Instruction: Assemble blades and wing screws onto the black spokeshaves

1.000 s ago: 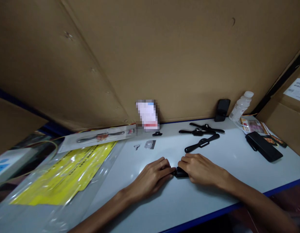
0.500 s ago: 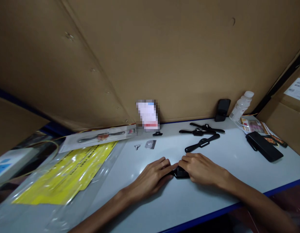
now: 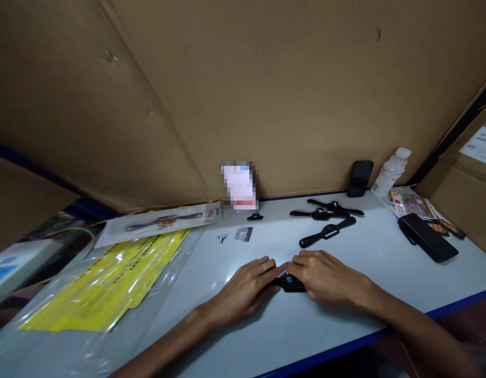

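A black spokeshave (image 3: 293,284) lies low over the table's front half, its middle showing between my hands. My left hand (image 3: 251,282) is closed round its left handle, the index finger stretched toward the middle. My right hand (image 3: 320,275) grips the right side, fingers curled over the top and hiding that handle. Beyond the hands, several more black spokeshave bodies rest on the table, the nearest one (image 3: 327,232) lying at a slant. To the left of them are a small black cap piece (image 3: 255,216), a flat metal blade (image 3: 243,234) and silver screws (image 3: 222,238).
A packaged spokeshave (image 3: 164,222) and a yellow sheet in clear plastic (image 3: 109,283) cover the left side. Against the cardboard wall (image 3: 290,94) lean a lit phone (image 3: 240,186) and a dark phone (image 3: 360,178). A bottle (image 3: 391,172) and a black case (image 3: 429,238) stand right.
The spokeshave's middle has tilted slightly and dropped a little toward me. My right hand has shifted by a small amount; my left hand stays almost where it was.
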A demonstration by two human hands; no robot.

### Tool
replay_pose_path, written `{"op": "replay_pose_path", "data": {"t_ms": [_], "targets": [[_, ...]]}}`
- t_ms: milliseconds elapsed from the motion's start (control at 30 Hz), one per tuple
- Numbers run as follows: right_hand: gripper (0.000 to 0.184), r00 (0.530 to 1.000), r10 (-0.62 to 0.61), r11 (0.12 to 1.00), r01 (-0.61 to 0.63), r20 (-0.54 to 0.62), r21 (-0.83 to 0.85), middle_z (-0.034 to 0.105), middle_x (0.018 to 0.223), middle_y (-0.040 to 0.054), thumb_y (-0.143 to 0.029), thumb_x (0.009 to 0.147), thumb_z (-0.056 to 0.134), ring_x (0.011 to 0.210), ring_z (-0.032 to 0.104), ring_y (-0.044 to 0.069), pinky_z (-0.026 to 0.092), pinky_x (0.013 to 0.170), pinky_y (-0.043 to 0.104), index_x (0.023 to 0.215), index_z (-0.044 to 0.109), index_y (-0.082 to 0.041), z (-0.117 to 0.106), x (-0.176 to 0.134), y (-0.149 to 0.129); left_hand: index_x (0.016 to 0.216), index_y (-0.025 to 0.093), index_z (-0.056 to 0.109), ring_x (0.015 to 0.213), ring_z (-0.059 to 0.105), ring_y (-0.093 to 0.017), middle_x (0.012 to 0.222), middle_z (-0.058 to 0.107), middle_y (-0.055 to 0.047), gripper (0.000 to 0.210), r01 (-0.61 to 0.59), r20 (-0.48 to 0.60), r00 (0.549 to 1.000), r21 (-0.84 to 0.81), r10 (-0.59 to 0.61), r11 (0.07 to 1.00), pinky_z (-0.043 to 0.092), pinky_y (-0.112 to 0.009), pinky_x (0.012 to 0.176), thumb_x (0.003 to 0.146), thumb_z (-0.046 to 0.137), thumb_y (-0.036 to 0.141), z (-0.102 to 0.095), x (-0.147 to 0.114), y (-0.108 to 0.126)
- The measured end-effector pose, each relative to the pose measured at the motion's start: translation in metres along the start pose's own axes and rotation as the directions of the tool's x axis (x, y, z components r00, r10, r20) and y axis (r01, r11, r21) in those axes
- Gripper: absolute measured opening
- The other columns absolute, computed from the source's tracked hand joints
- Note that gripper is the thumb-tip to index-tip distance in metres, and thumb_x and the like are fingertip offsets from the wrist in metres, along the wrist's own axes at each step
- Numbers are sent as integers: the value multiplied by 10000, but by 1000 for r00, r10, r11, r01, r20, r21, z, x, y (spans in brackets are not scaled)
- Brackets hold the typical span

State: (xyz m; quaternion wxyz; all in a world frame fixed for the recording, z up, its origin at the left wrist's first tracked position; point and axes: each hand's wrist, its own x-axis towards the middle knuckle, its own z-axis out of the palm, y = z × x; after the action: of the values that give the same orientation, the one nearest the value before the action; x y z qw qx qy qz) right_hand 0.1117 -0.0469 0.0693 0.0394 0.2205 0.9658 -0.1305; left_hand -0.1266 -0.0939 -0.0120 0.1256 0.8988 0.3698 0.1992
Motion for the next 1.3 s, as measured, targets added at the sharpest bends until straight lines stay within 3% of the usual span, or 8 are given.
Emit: {"op": "replay_pose_path", "data": {"t_ms": [100, 367, 667, 933, 1300], "targets": [[360, 1000, -21, 1000, 21, 0, -11, 761, 1077, 134, 26, 897, 521, 1018, 685, 228, 516, 856, 323, 1190, 704, -76, 1, -1, 0, 1192, 205, 623, 817, 554, -228, 948, 654, -51, 201, -6, 47, 999, 8, 6, 1000, 428, -356, 686, 1055, 482, 164, -3, 2, 2], [381, 999, -12, 1000, 11, -39, -16, 763, 1067, 149, 13, 892, 529, 996, 694, 255, 529, 791, 351, 1222, 703, -69, 6, -1, 0, 1384, 222, 565, 839, 578, -241, 978, 693, -56, 345, -11, 49, 999, -20, 12, 1000, 448, -370, 714, 1060, 464, 163, -5, 3, 2], [349, 999, -44, 998, 43, -6, -54, 766, 1032, 147, 4, 901, 559, 998, 686, 256, 526, 791, 347, 1210, 708, -64, 4, 1, 1, 1373, 240, 585, 855, 599, -228, 983, 703, -41, 311, 42, 52, 998, -100, -37, 994, 446, -338, 734, 1074, 513, 197, -2, 2, -1], [305, 997, -74, 994, 71, -35, -78, 764, 1032, 161, 12, 921, 544, 978, 675, 269, 543, 783, 374, 1168, 705, -68, 8, 1, 0, 1107, 209, 630, 818, 585, -212, 935, 693, -36, 138, 4, 57, 998, -78, 0, 997, 418, -343, 705, 1075, 497, 193, -2, 2, -3], [330, 998, -66, 992, 65, -6, -109, 769, 1039, 132, -16, 929, 560, 1005, 679, 247, 531, 791, 340, 1222, 697, -83, 4, 0, 1, 1231, 213, 631, 816, 590, -211, 937, 700, -38, 208, -6, 44, 999, -82, 10, 997, 424, -342, 696, 1079, 490, 199, -2, 1, -3]]}}
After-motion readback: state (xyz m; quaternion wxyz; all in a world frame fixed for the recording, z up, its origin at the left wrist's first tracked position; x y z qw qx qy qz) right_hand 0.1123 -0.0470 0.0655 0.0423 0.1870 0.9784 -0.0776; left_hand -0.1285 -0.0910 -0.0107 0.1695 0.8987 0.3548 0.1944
